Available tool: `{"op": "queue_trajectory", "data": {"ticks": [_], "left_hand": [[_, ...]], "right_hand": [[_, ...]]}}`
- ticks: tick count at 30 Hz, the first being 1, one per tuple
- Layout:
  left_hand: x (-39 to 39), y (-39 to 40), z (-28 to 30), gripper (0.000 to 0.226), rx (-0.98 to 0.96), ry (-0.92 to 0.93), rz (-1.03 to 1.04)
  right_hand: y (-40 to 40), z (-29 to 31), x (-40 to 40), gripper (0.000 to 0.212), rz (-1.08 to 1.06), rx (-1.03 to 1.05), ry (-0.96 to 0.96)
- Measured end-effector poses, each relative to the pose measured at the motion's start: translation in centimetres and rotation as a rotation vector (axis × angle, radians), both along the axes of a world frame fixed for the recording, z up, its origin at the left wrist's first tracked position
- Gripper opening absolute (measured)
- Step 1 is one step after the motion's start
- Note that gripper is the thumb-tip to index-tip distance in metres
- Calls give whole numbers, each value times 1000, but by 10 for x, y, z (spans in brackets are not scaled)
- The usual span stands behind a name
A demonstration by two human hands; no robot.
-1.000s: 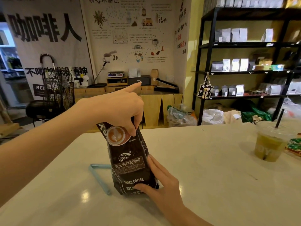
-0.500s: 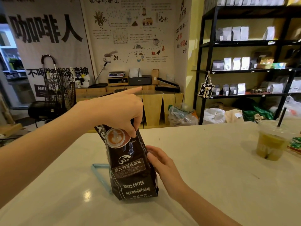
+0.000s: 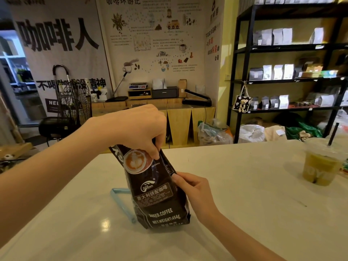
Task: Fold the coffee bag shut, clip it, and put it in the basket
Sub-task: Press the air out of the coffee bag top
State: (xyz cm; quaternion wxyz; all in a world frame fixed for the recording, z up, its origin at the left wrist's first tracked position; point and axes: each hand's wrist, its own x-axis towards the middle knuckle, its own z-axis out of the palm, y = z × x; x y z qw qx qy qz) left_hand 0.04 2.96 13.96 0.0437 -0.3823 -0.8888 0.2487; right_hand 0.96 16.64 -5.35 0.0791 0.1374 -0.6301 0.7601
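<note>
A dark brown coffee bag stands upright on the white counter, printed with a latte picture and white text. My left hand reaches over from the left and pinches the bag's top between thumb and fingers. My right hand grips the bag's right side edge about halfway up, fingers curled on it. A light blue clip lies flat on the counter just left of and behind the bag, partly hidden by it. No basket is in view.
A plastic cup of green drink with a black straw stands at the counter's right edge. Behind the counter are a black shelf unit with coffee bags, wooden cabinets, plastic sacks on the floor, and a wire rack at left.
My right hand rose from the bag's bottom corner to its right side edge. My left index finger, earlier stretched out, has curled down onto the bag's top. The bag now stands straighter.
</note>
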Motion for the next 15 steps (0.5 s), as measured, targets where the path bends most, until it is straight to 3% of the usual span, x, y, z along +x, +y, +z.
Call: {"op": "queue_trajectory", "data": {"ticks": [6,15], "left_hand": [[-5,6,-5,23,39,49,-99],[-19,18,-15,23,74,116,-163]], "right_hand": [[-2,4,-5,17,18,-65,-64],[6,6,-6,16,-110,38,45]]}}
